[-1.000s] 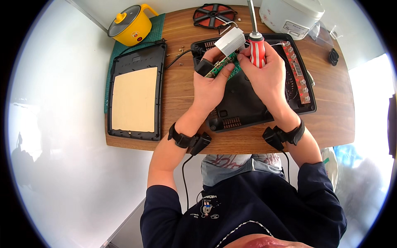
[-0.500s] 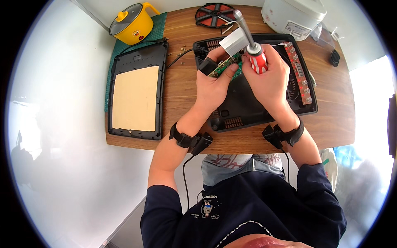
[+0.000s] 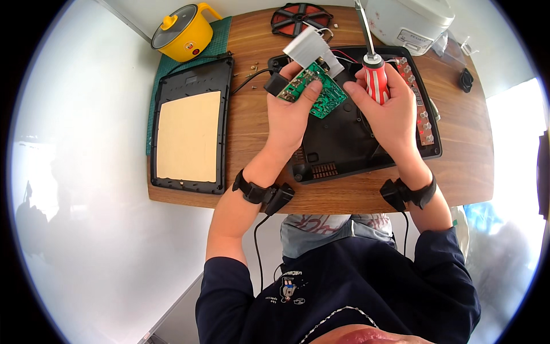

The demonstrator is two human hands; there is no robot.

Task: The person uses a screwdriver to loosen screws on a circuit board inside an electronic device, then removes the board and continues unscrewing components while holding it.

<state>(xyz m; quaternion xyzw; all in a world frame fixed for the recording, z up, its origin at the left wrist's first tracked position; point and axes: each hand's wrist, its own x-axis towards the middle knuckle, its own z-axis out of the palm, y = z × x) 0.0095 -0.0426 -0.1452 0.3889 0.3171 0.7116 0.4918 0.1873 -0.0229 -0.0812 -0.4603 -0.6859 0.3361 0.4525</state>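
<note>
My left hand [image 3: 289,117] grips a green circuit board [image 3: 327,100] with a silver finned heatsink [image 3: 303,47] and a black block [image 3: 276,83] attached, thumb pressed on its soldered face. My right hand [image 3: 388,120] is closed round a red-and-white screwdriver [image 3: 376,80], its metal shaft pointing up, just right of the board. Both hands are over an open black appliance housing [image 3: 326,146], where wires show behind the board and a long button board [image 3: 425,129] with red lights lies along the right side.
On the left lies a black cover with a beige sheet [image 3: 186,137], partly on a green mat [image 3: 153,97]. Small screws lie beside it. A yellow pot [image 3: 189,43], a red-and-black round part [image 3: 301,17] and a white cooker [image 3: 395,26] stand or lie at the back.
My left hand has turned the board so more of its green face shows, with the heatsink tilted. My right hand and screwdriver have moved rightward, away from the board.
</note>
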